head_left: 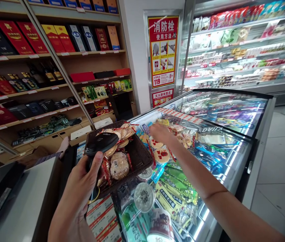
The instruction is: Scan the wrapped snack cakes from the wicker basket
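Observation:
My left hand (88, 171) is closed around the handle of a black handheld barcode scanner (104, 143), thumb on top. The scanner's head lies over a dark woven basket (142, 161), which is close against my left hand. Clear-wrapped round pastries (119, 165) with red edging fill the basket's left part; its right part shows bare weave. To the right, my right hand (160, 132) reaches over the freezer with curled fingers; what they grip, if anything, is hidden. More wrapped round pastries (162, 155) lie just below and beside it.
A glass-topped freezer (254, 168) holds green ice-cream packets (180, 181) and tubs (144, 197). Price labels (104, 218) line its near left side. A white counter (34, 198) stands at left, with shelves of boxed goods (64, 37) behind. A refrigerated display (243, 50) stands at back right.

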Tool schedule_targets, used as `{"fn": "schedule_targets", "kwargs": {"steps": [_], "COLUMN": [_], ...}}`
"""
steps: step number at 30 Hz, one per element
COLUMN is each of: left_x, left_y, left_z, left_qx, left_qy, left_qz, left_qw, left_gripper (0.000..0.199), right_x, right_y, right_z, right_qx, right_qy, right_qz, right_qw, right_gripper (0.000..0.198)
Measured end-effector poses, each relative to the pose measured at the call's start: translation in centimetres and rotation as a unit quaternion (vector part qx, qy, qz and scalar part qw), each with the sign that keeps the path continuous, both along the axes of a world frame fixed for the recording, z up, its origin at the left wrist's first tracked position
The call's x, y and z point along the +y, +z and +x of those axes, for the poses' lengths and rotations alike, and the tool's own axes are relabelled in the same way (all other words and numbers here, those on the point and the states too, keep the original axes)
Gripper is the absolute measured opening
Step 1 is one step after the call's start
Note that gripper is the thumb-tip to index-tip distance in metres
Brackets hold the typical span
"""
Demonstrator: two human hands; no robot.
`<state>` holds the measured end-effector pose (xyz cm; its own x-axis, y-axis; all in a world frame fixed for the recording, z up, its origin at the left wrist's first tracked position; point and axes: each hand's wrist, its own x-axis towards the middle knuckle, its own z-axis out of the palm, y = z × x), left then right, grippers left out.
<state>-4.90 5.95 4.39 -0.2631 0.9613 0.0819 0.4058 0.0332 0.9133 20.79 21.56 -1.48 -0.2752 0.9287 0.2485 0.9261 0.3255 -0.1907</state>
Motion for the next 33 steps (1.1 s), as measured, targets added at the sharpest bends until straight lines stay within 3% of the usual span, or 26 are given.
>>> {"fn": "schedule_targets", "kwargs": {"steps": [2, 5, 8, 14, 21, 25, 33], "left_x": [0.0, 0.0, -0.1, -0.3, -0.6, -0.7, -0.5], "left_y": [0.1, 0.3, 0.5, 0.6, 0.5, 0.5, 0.7], "left_z": [0.2, 0.7, 1.2, 1.6, 2.0, 2.6, 2.8], "left_qx": [0.004, 0.033, 0.054, 0.065, 0.07, 0.061, 0.104], "left_qy": [-0.009, -0.018, -0.017, -0.014, -0.035, -0.051, -0.09], "left_qz": [0.006, 0.018, 0.032, 0.024, 0.02, 0.034, 0.02], "left_qw": [1.0, 0.999, 0.998, 0.997, 0.997, 0.996, 0.99], "left_gripper": [0.051, 0.052, 0.052, 0.052, 0.052, 0.049, 0.046], "right_x": [-1.0, -2.5, -3.2, -2.9, -0.9, -0.2, -0.1], "right_y": [-0.3, -1.5, -2.9, -2.4, -0.3, 0.9, 1.5], "right_z": [-3.2, -7.1, -8.7, -8.0, -4.1, -1.1, -0.1], "right_qx": [0.014, 0.087, 0.133, 0.231, 0.427, 0.417, 0.399], "right_qy": [0.057, 0.18, 0.223, 0.245, 0.152, 0.068, 0.061], "right_qz": [-0.041, -0.154, -0.206, -0.266, -0.21, -0.19, -0.167], "right_qw": [0.997, 0.968, 0.943, 0.903, 0.867, 0.886, 0.899], "right_gripper": [0.029, 0.047, 0.06, 0.031, 0.03, 0.026, 0.023]}}
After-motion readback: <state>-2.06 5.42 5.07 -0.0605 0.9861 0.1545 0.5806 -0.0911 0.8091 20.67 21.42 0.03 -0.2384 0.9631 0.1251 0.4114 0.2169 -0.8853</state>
